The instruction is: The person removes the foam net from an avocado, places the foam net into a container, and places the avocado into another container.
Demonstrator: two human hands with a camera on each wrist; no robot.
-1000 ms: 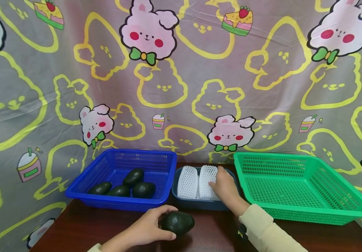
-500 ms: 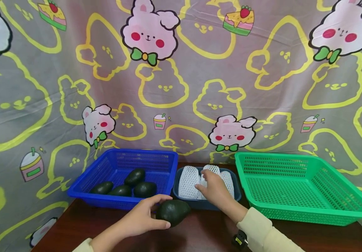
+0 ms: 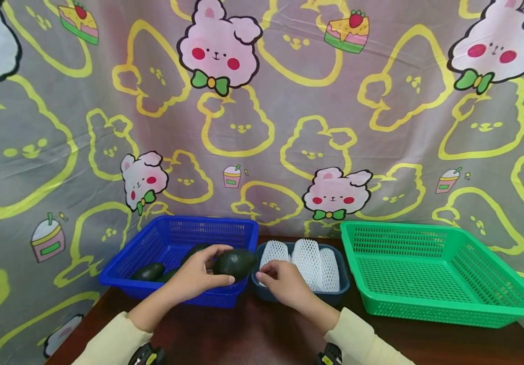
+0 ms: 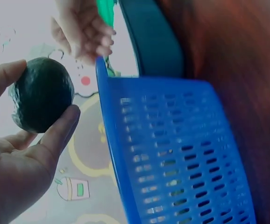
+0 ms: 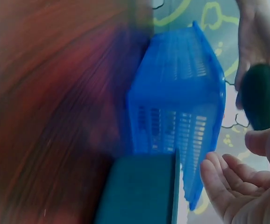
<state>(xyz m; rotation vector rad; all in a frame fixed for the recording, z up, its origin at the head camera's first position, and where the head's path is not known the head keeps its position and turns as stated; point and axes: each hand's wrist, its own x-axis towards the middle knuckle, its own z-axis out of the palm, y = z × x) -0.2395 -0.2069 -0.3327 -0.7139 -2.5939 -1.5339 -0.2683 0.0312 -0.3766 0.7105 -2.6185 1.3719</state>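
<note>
In the head view my left hand (image 3: 196, 270) holds a dark green avocado (image 3: 235, 264) over the right front of the blue basket (image 3: 239, 292). The left wrist view shows the thumb and fingers around the avocado (image 4: 42, 94). My right hand (image 3: 287, 284) hovers at the front left of the dark blue tub (image 3: 335, 298), its fingers loosely bent with nothing between them. In the right wrist view the right thumb tip appears close to the avocado (image 5: 262, 97); whether they touch I cannot tell. White foam net sleeves (image 3: 307, 264) stand in the tub, the left one partly behind the right hand.
More avocados (image 3: 148, 271) lie inside the blue basket, some hidden by the left hand. A green basket (image 3: 431, 310) stands to the right of the tub. All rest on a dark reddish-brown table (image 3: 262, 334) before a patterned cloth (image 3: 262, 126).
The left hand has lifted the avocado from above the front of the table up to the blue basket's edge. The right hand has left the right-side foam sleeves and moved left.
</note>
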